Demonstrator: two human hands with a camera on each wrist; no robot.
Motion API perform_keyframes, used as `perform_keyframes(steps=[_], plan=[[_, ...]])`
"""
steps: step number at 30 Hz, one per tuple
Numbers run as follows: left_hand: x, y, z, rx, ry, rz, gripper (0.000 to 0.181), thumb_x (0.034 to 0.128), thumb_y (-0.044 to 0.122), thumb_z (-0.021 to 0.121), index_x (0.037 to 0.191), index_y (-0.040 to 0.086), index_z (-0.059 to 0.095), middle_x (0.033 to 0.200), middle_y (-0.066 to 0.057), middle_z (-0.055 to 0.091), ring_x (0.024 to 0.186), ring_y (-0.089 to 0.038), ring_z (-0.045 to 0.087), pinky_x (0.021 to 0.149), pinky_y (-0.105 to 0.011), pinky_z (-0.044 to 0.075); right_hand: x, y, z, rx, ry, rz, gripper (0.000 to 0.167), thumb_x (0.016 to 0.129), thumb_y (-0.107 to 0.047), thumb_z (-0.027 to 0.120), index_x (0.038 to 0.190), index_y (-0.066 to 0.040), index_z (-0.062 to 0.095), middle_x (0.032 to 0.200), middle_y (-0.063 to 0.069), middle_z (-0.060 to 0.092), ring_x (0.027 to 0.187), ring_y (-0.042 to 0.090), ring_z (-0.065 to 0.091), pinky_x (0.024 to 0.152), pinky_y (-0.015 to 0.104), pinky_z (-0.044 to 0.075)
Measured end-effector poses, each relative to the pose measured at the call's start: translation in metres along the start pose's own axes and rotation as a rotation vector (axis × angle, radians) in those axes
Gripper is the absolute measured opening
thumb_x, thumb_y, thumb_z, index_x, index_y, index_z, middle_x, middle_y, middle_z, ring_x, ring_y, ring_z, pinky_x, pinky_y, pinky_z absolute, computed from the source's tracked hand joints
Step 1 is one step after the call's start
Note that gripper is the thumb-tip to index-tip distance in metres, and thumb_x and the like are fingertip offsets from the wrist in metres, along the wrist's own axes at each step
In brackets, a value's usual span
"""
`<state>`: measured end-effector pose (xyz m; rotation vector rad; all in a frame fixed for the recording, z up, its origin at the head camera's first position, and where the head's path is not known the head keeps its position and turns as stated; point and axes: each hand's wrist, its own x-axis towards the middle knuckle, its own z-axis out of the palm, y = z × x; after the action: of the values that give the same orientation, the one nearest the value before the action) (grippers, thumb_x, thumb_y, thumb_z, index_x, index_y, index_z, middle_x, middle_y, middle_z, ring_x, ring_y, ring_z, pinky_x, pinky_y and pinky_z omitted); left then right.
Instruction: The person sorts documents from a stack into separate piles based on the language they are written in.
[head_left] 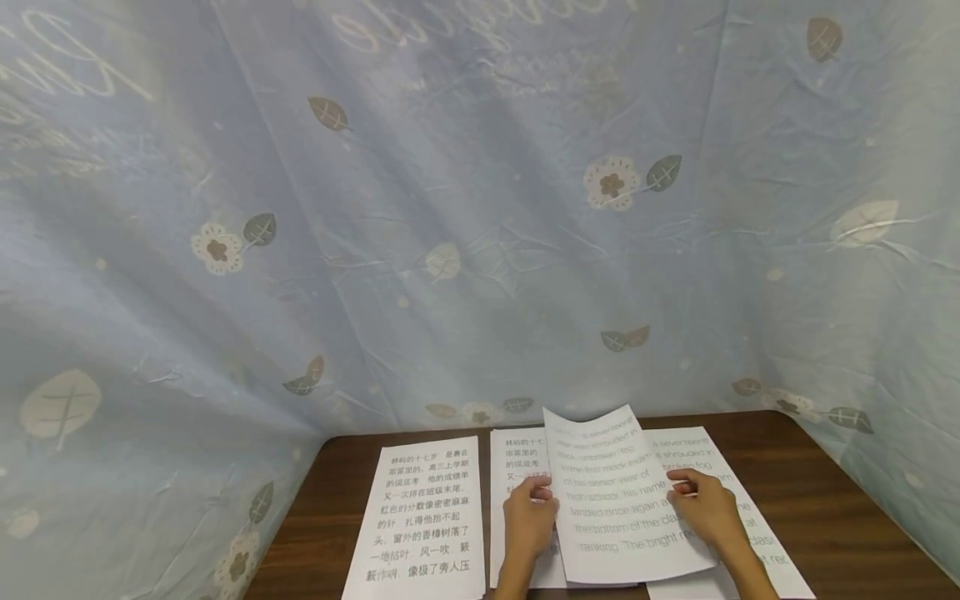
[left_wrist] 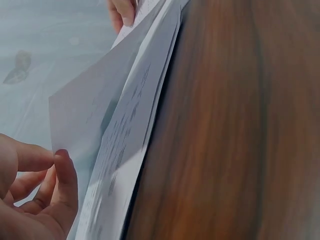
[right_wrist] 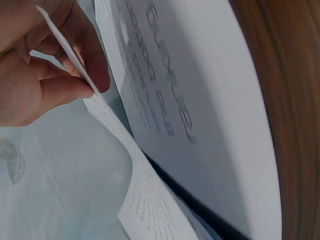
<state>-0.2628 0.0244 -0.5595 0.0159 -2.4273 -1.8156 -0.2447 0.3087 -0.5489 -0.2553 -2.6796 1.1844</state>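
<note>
English-printed sheet (head_left: 611, 500) is held raised at lower centre-right of head view; its edges are pinched, thumb to finger, by left hand (head_left: 529, 517) and right hand (head_left: 703, 505); Chinese page (head_left: 517, 467) is partly covered beneath; brown table (head_left: 817, 517) is seen underneath.

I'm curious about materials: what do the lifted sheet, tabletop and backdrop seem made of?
Lifted sheet: apparently paper, matte, by its thin edge and easy curve. Tabletop: wood or wood-look laminate, smooth, by its brown grain streaks. Backdrop: probably cloth, fairly dull, by its folds and creases; thin plastic is possible.
</note>
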Motion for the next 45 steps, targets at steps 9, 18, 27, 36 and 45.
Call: perform_keyframes(steps=[9, 18, 27, 36, 45], plan=[[-0.008, 0.009, 0.028, -0.051, 0.001, -0.019, 0.033, 0.0896, 0.003, 0.074, 0.122, 0.006, 0.076, 0.094, 0.000, 0.070, 0.073, -0.008, 0.063, 0.059, -0.020, 0.053, 0.001, 0.022, -0.028, -0.070, -0.003, -0.014, 0.038, 0.093, -0.013, 0.074, 0.127, 0.005, 0.072, 0.099, 0.010, 0.078, 0.090, 0.021, 0.073, 0.074, 0.033, 0.047], [-0.015, 0.014, 0.050, -0.115, -0.026, -0.021, 0.032, 0.0881, -0.002, 0.074, 0.119, 0.005, 0.076, 0.095, -0.002, 0.070, 0.071, -0.006, 0.063, 0.057, -0.017, 0.053, 0.002, 0.045, -0.043, -0.128, -0.016, -0.023, 0.039, 0.093, -0.015, 0.074, 0.128, 0.004, 0.072, 0.097, 0.009, 0.078, 0.094, 0.024, 0.072, 0.077, 0.036, 0.047], [-0.021, 0.022, 0.071, -0.129, -0.011, -0.025, 0.031, 0.0865, -0.001, 0.077, 0.116, 0.009, 0.078, 0.093, 0.001, 0.070, 0.073, -0.005, 0.063, 0.060, -0.021, 0.052, 0.001, 0.055, -0.063, -0.168, -0.045, -0.022, 0.039, 0.095, -0.015, 0.074, 0.127, 0.007, 0.070, 0.098, 0.012, 0.078, 0.091, 0.022, 0.070, 0.079, 0.043, 0.049], [-0.027, 0.027, 0.094, -0.171, 0.007, -0.035, 0.031, 0.0837, -0.004, 0.078, 0.111, 0.009, 0.079, 0.087, 0.004, 0.068, 0.069, -0.003, 0.062, 0.057, -0.019, 0.051, 0.001, 0.067, -0.079, -0.186, -0.063, 0.001, 0.041, 0.094, -0.016, 0.073, 0.128, 0.007, 0.069, 0.095, 0.004, 0.074, 0.089, 0.016, 0.063, 0.081, 0.045, 0.047], [-0.033, 0.031, 0.108, -0.176, -0.006, -0.026, 0.033, 0.0830, -0.006, 0.078, 0.111, 0.010, 0.079, 0.087, 0.005, 0.069, 0.067, -0.002, 0.061, 0.056, -0.019, 0.051, -0.001, 0.078, -0.094, -0.169, -0.106, 0.076, 0.044, 0.095, -0.018, 0.072, 0.131, 0.007, 0.067, 0.100, 0.007, 0.076, 0.091, 0.020, 0.066, 0.074, 0.035, 0.043]])
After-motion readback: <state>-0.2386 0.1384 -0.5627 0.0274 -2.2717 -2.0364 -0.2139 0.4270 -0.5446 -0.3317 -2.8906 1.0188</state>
